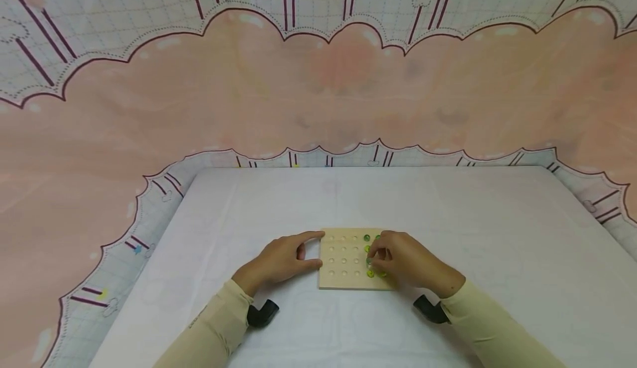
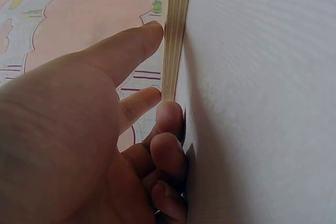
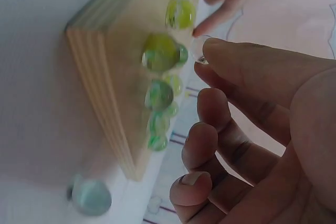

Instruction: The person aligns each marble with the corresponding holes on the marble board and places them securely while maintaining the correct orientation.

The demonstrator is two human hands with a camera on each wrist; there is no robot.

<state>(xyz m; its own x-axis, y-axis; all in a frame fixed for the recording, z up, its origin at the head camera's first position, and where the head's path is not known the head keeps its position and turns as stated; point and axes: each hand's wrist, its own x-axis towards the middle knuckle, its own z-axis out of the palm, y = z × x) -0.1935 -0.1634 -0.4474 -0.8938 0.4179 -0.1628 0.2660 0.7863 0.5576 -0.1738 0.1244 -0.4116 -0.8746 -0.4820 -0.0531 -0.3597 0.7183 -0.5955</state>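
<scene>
A square wooden board (image 1: 338, 283) with rows of round hollows lies flat on the table. Green marbles (image 1: 366, 237) and yellow marbles (image 1: 370, 273) sit in hollows on its right side. My right hand (image 1: 405, 260) is over that side; in the right wrist view its thumb and index finger pinch a clear marble (image 3: 198, 50) just above the board, with the other fingers curled loosely. At the board's left edge, my left hand (image 1: 278, 258) touches the wood with thumb and index fingertips spread apart. The right hand covers part of the marble rows in the head view.
A pale, clear marble (image 3: 92, 198) lies off the board on the white tabletop (image 1: 249, 202), beside the board's edge. Behind the table hangs a patterned pink cloth (image 1: 298, 97).
</scene>
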